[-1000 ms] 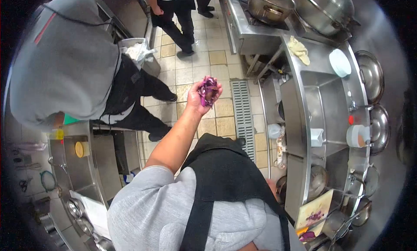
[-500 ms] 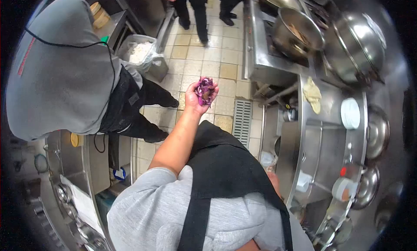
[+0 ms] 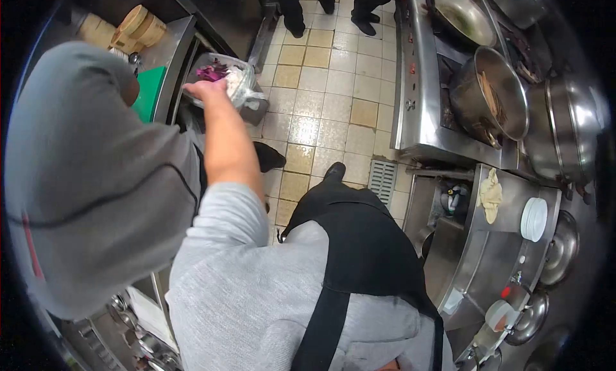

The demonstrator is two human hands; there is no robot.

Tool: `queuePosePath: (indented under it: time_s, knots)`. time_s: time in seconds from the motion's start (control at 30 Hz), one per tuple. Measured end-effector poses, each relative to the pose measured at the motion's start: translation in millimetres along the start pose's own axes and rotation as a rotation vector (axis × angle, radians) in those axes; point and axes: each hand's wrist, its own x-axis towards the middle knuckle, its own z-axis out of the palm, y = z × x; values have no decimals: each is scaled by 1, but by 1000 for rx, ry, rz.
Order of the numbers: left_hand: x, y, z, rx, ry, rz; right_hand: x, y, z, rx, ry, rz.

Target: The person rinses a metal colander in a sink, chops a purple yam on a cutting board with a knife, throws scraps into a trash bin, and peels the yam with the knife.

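Note:
My left hand (image 3: 208,90) reaches out to the upper left, over the rim of a clear plastic-lined bin (image 3: 249,96). A small heap of crumpled purple leaves (image 3: 213,72) shows right at its far side. The leaves hide most of the fingers, and the thumb points left. Whether the leaves also touch the bin's contents I cannot tell. White scraps (image 3: 235,81) lie in the bin beside the leaves. My right hand is out of sight.
A co-worker in a grey top (image 3: 96,178) stands close on my left by a green cutting board (image 3: 149,94). Bamboo steamers (image 3: 142,27) sit behind it. On the right are a stove with a deep pot (image 3: 471,92), a wok (image 3: 471,21), and a floor drain (image 3: 383,181). Other people's legs (image 3: 292,11) stand ahead.
My left hand has moved from over the middle of the floor up and left to the bin, carrying the purple leaves. My view has shifted, and the co-worker appears closer.

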Motion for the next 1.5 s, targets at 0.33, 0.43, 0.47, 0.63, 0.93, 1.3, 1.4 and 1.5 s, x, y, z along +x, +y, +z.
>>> queuePosePath:
  time_s: [0.33, 0.43, 0.47, 0.63, 0.93, 1.3, 1.4, 1.5]
  knots:
    - [104, -59, -5, 155, -227, -61, -82, -74, 111, -580, 267, 294]
    - [54, -136, -45, 426, -259, -323, -101, -183, 151, -211, 337, 336]
    - [32, -162, -61, 544, -316, -435, -107, -135, 149, -302, 311, 115]
    - [-137, -241, -111, 718, -627, -976, -145, -107, 199, -178, 567, 322]
    - [-370, -286, -195, 989, -1216, -1455, -319, 0, 330, 472, 958, 672]
    - [-594, -229, -380, 1386, -1406, -1853, -437, 60, 418, 1067, 1218, 811]
    - [-627, -225, -405, 1471, -1467, -1879, -433, 69, 357, 927, 1407, 619]
    - [-654, -229, -422, 1504, -1555, -1859, -442, 53, 271, 571, 1477, 563]
